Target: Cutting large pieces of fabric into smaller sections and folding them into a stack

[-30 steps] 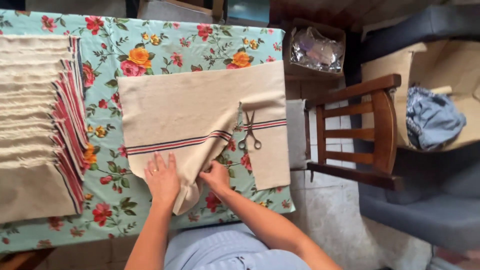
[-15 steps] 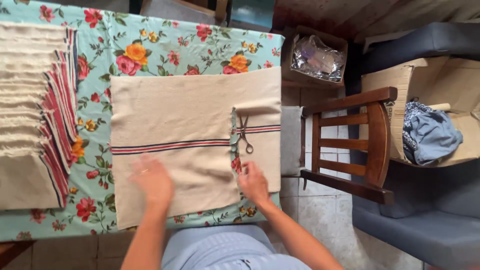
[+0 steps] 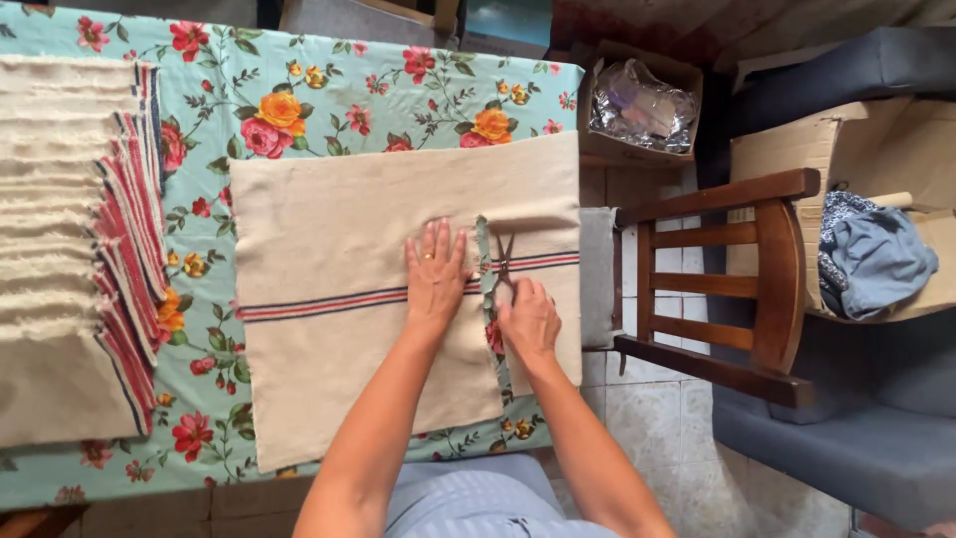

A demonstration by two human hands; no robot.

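Observation:
A beige cloth with a red and blue stripe lies spread flat on the floral tablecloth. A cut runs up through its right part, showing the tablecloth in the gap. My left hand presses flat on the cloth just left of the cut, fingers spread. My right hand holds dark scissors whose blades point away from me along the cut. The narrow strip right of the cut reaches the table's right edge.
A stack of several folded striped cloths covers the table's left side. A wooden chair stands right of the table. Behind it sit a cardboard box with plastic wrap, another box holding blue clothes, and a dark sofa.
The cloth, partly folded a second ago, now lies flat. My left hand moved up onto the stripe, and my right hand took hold of the scissors at the cut.

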